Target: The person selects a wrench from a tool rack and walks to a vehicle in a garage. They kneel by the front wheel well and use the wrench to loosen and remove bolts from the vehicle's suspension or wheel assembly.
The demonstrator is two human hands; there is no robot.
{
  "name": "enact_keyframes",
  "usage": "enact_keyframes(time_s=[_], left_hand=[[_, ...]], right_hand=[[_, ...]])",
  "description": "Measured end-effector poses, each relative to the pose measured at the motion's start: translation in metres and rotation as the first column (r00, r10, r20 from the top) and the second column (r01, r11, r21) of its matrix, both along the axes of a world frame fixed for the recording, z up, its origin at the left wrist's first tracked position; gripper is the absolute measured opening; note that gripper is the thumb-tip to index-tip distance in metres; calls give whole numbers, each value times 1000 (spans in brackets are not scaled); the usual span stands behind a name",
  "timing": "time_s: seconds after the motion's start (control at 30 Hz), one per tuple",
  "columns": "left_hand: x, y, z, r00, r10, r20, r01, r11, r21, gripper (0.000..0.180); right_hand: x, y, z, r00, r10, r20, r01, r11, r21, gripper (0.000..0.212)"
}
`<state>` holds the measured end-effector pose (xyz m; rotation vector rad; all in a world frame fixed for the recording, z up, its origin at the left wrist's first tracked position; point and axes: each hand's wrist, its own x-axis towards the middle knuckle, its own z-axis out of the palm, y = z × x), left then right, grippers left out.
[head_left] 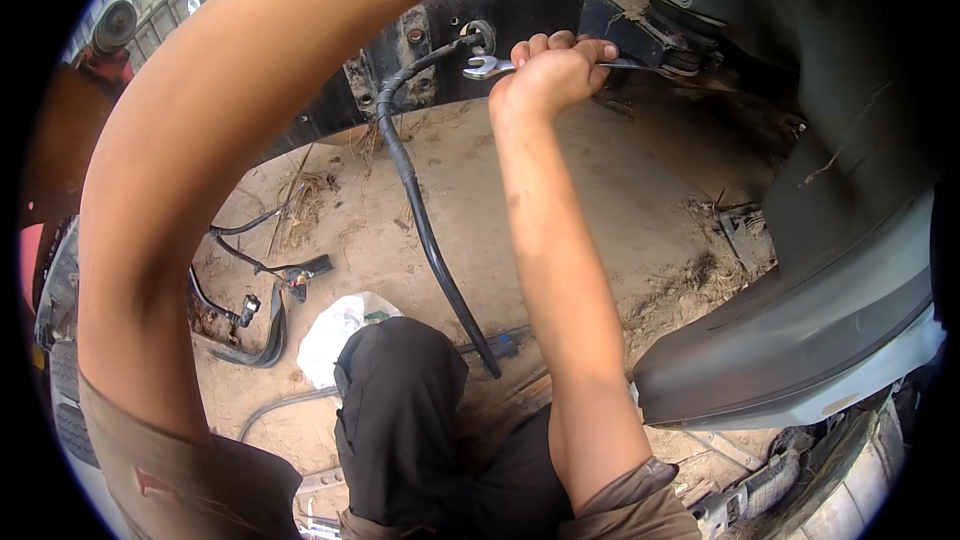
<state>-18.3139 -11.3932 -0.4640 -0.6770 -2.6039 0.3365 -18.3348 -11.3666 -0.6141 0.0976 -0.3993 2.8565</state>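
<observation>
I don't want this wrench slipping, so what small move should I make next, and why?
Probably check by feel that the far end of the wrench is seated before putting force on it. Your right hand grips its middle and its open end points left, empty, while the far end seems to reach the dark bracket, where shadow hides the fit.

A white plastic bag (322, 348) was seen crumpled on sandy ground (480, 180), where loose black wiring (272, 340) with plugs and wisps of dry grass (300, 204) were also strewn. A long black cable (409, 174) was pictured nearby, its lower end set close to a small blue piece (506, 346). The right side was filled by a curved grey panel (800, 330).
</observation>
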Motion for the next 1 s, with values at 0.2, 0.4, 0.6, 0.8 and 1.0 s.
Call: enact_keyframes(time_s=[0.2, 0.4, 0.6, 0.8, 1.0], left_hand=[[22, -10, 12, 931, 231, 282, -265, 960, 88, 65], [7, -11, -12, 977, 166, 137, -187, 971, 151, 68], [55, 16, 8, 985, 139, 99, -83, 899, -430, 51], [84, -34, 66, 897, 437, 66, -432, 898, -83, 51], [51, -75, 8, 996, -72, -49, 75, 996, 57, 36]], right_hand=[[3, -1, -4, 999, 32, -35, -32, 999, 3, 35], [-3, 5, -4, 1000, -19, 23, 18, 997, 70, 37], [8, -1, 12, 995, 61, 73, -67, 994, 85, 48], [11, -6, 9, 999, 11, 48, -12, 1000, 25, 29], [0, 2, 2, 995, -7, -100, 11, 999, 36, 28]])
